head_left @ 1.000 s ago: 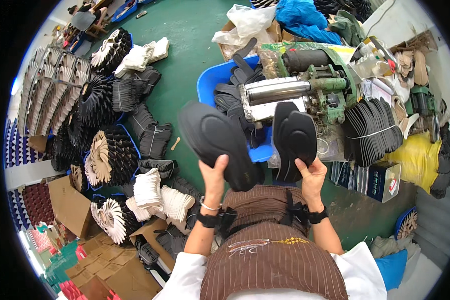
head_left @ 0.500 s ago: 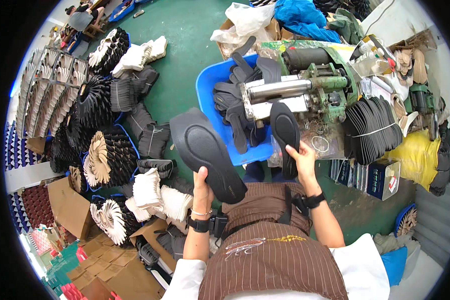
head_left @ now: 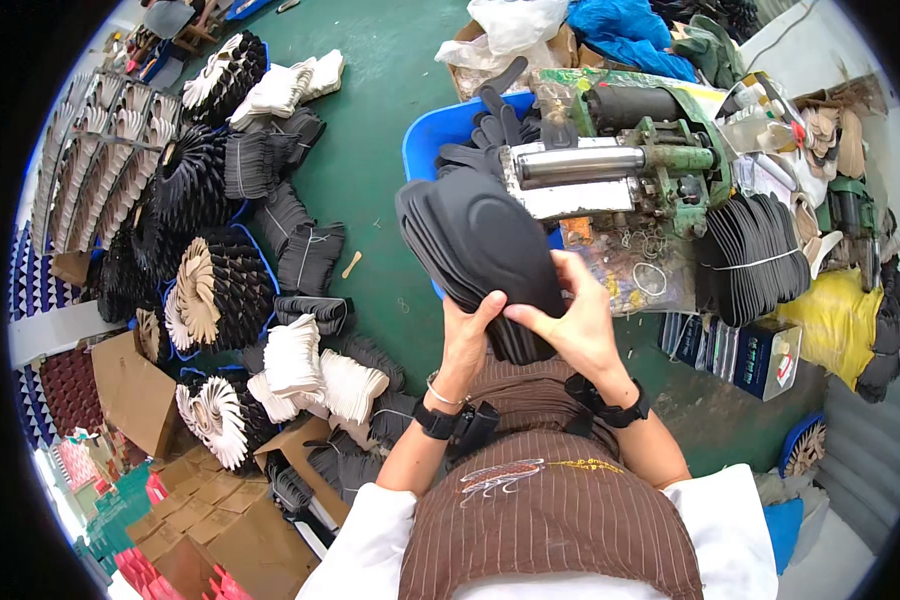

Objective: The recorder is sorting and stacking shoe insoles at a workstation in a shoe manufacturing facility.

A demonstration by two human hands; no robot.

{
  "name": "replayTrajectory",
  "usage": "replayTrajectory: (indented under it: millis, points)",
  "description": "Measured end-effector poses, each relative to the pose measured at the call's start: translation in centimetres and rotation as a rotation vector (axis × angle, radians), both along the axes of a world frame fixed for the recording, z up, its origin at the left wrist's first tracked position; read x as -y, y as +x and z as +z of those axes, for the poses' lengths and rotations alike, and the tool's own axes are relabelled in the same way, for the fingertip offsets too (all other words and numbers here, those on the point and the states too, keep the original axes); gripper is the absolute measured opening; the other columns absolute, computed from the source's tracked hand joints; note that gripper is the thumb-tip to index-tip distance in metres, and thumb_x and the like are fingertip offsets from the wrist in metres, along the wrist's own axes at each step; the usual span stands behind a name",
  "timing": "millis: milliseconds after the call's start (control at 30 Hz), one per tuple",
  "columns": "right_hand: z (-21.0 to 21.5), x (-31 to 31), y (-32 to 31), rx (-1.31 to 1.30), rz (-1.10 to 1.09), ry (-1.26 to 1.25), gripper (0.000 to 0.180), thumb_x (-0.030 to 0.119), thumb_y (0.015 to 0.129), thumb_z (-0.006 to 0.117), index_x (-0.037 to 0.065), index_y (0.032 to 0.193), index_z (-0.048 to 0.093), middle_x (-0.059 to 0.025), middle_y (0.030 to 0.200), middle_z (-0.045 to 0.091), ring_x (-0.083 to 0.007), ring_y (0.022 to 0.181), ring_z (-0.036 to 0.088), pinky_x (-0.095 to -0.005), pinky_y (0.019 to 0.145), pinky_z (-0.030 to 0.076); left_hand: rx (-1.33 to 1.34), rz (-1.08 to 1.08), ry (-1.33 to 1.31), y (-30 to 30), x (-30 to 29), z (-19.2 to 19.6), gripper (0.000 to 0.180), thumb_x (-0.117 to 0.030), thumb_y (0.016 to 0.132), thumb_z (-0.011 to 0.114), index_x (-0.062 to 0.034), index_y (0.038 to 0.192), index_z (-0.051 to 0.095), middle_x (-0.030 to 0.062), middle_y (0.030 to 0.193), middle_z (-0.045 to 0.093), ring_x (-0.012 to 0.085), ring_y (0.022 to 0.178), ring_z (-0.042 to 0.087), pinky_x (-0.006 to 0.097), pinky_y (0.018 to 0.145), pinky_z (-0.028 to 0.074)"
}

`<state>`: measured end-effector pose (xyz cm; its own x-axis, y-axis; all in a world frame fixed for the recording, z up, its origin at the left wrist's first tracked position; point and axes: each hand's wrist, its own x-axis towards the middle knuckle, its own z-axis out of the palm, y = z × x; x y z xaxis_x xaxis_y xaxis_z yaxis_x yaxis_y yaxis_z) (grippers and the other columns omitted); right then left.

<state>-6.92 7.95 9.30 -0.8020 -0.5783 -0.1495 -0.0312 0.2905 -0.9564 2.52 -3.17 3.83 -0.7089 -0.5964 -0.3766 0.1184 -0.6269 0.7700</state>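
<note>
Both of my hands are closed round a stack of black insoles [head_left: 490,240], held in front of my apron. My left hand [head_left: 465,340] grips its near left side, thumb lying on top. From the right, my right hand [head_left: 582,322] clasps the near end, its thumb close to the left one. The top insole shows a moulded oval outline; the edges of several more fan out beneath it. Just beyond the stack is a blue tub [head_left: 417,150], partly covered by it, with more black insoles inside.
A green machine with shiny metal rollers [head_left: 580,165] stands beyond my right hand. Right of it lies a tied bundle of black insoles [head_left: 755,260]. Tied black bundles [head_left: 308,258] and white bundles [head_left: 292,368] lie on the floor at left, near open cardboard boxes [head_left: 135,390].
Half a second ago my hands were apart, the left with insoles and the right with a single one. Now they have come together on one stack, in front of the tub.
</note>
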Motion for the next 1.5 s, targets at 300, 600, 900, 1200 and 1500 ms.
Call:
replayTrajectory:
  millis: [300, 600, 900, 1200, 1500]
  points:
    - [-2.4, -2.6, -0.3, 0.189, -0.198, -0.329, 0.052, -0.007, 0.080, 0.067, -0.002, 0.126, 0.045, -0.0139, 0.119, 0.060, -0.0179, 0.107, 0.059, -0.0305, 0.095, 0.045, 0.014, -0.060, -0.030, -0.5, 0.2, 0.6, 0.061, -0.007, 0.076, 0.075, 0.0042, 0.128, 0.044, 0.0108, 0.121, 0.056, 0.0198, 0.110, 0.055, 0.033, 0.098, 0.042]
    - [-13.3, -8.1, -3.5, 0.099, -0.394, -0.224, 0.040, 0.006, 0.083, 0.069, -0.002, 0.120, 0.055, -0.0076, 0.114, 0.063, -0.0146, 0.102, 0.057, -0.0287, 0.092, 0.043, -0.208, -0.323, 0.128, 2.1, 5.2, -0.5, 0.090, -0.050, 0.079, 0.065, 0.0064, 0.140, 0.029, 0.0275, 0.143, 0.034, 0.0306, 0.117, 0.053, 0.040, 0.093, 0.051]
    - [-11.3, -6.7, -2.7, 0.450, -0.366, -0.236, 0.028, 0.001, 0.087, 0.062, -0.002, 0.114, 0.058, -0.0087, 0.099, 0.067, -0.0154, 0.080, 0.066, -0.0279, 0.074, 0.052, -0.229, -0.434, 0.247, 2.5, 3.4, -0.5, 0.090, -0.049, 0.072, 0.067, 0.0099, 0.133, 0.038, 0.0250, 0.130, 0.047, 0.0400, 0.125, 0.045, 0.044, 0.098, 0.048]
    - [-3.5, -0.8, -2.7, 0.510, -0.049, -0.228, 0.033, 0.021, 0.089, 0.067, -0.003, 0.110, 0.061, -0.0114, 0.092, 0.069, -0.0157, 0.084, 0.066, -0.0304, 0.079, 0.053, 0.010, -0.179, 0.068, 1.5, 1.1, -0.3, 0.061, -0.002, 0.068, 0.077, 0.0053, 0.122, 0.050, 0.0142, 0.113, 0.061, 0.0235, 0.099, 0.062, 0.035, 0.091, 0.050]
    - [-2.3, -0.6, 1.2, 0.283, -0.193, -0.235, 0.037, 0.000, 0.078, 0.073, -0.001, 0.110, 0.054, -0.0085, 0.105, 0.064, -0.0121, 0.095, 0.060, -0.0260, 0.086, 0.048, 0.154, -0.180, -0.385, 1.5, 1.1, -2.1, 0.055, -0.006, 0.067, 0.084, 0.0085, 0.112, 0.056, 0.0137, 0.108, 0.063, 0.0196, 0.095, 0.063, 0.031, 0.086, 0.052]
